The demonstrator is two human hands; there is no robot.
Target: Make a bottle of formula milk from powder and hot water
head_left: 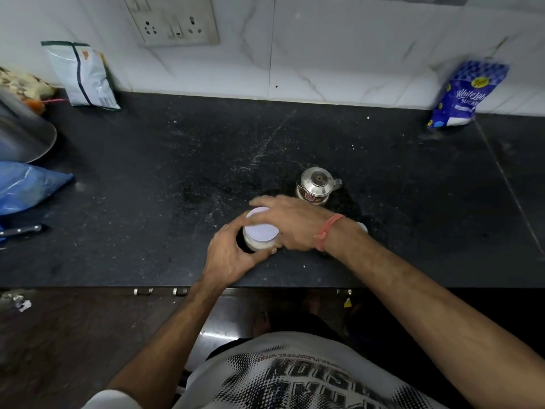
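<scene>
A clear jar point(259, 245) with a pale white lid point(261, 228) stands near the front edge of the black counter point(165, 178); white powder shows through its side. My left hand point(228, 253) wraps around the jar's body from the left. My right hand point(287, 222) lies over the lid from the right, fingers curled on its rim. Just behind my right hand stands a small steel kettle point(317, 184) with its lid on. A pale object point(363, 227) peeks out behind my right wrist, mostly hidden.
A blue sugar bag point(466, 95) leans on the tiled wall at back right, a silver pouch point(84, 75) at back left. At the left edge are a steel vessel point(20, 131), a blue plastic bag point(26, 184) and a knife handle point(22, 230).
</scene>
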